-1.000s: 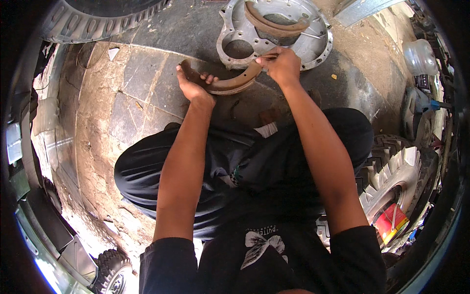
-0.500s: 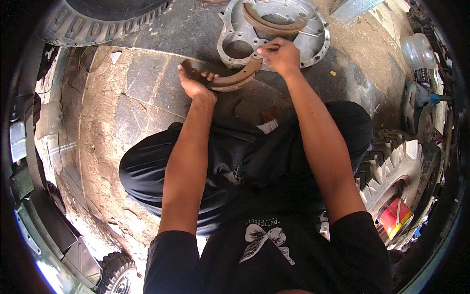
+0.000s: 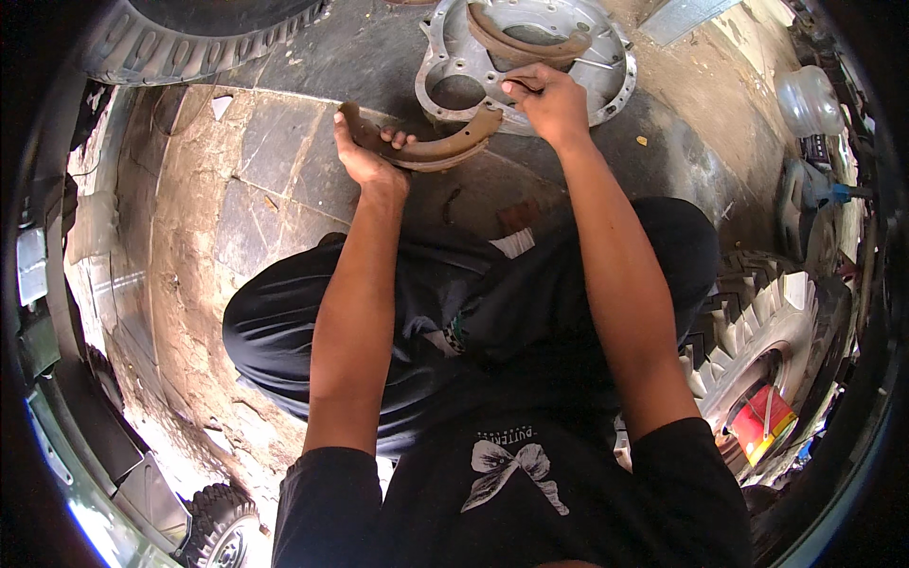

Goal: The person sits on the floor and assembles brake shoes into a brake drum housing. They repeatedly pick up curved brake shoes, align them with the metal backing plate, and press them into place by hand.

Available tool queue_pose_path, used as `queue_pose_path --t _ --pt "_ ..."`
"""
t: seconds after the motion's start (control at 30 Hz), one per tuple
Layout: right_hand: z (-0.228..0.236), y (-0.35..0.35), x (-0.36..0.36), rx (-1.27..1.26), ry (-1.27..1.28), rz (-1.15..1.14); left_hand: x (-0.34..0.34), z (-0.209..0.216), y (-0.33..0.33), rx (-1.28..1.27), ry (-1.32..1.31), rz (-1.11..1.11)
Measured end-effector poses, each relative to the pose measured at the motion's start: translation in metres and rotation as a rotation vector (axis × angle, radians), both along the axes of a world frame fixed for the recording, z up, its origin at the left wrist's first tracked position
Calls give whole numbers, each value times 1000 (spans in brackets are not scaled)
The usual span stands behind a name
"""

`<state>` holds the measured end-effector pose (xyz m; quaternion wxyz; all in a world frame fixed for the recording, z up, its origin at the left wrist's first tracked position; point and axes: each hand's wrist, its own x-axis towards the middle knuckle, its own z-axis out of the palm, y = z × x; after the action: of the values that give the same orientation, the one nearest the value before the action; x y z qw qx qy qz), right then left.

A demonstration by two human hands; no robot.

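Observation:
A curved, rusty brown brake shoe (image 3: 445, 151) lies across my left hand (image 3: 369, 161), its thumb and fingers wrapped round the left end. The shoe's right end reaches up beside the rim of a round grey metal housing (image 3: 620, 99). My right hand (image 3: 557, 106) is closed in a pinch above that rim, a short gap from the shoe's right end. Something thin and dark seems to sit between its fingertips, too small to make out. A second brake shoe (image 3: 521, 47) rests on the housing, beyond my right hand.
A large tyre (image 3: 204, 57) lies at the far left; another, chunky-treaded tyre (image 3: 767, 327) is near my right knee. A clear plastic jar (image 3: 808, 99) stands at the right. A red and yellow container (image 3: 760, 424) sits by the right tyre. Small scraps lie on the tiled floor.
My right hand has drawn away from the brake shoe's right end, slightly up and right. My left hand and the shoe have shifted a little up and left.

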<state>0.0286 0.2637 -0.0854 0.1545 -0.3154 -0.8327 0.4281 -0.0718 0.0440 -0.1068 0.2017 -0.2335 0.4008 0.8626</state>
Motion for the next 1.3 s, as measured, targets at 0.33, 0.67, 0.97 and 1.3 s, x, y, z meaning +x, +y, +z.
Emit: queue_pose_path --t 0.33,0.67,0.97,1.3 --pt "0 -13 3 300 -64 212 -9 -7 -3 -4 -33 4" --pt "-19 -28 15 133 41 99 -11 -10 0 -32 -96 23" --pt "-21 -27 20 128 33 66 -9 -17 1 -70 -77 43" --pt "-19 -25 16 -14 -23 -8 -13 -17 -2 -60 -118 65"
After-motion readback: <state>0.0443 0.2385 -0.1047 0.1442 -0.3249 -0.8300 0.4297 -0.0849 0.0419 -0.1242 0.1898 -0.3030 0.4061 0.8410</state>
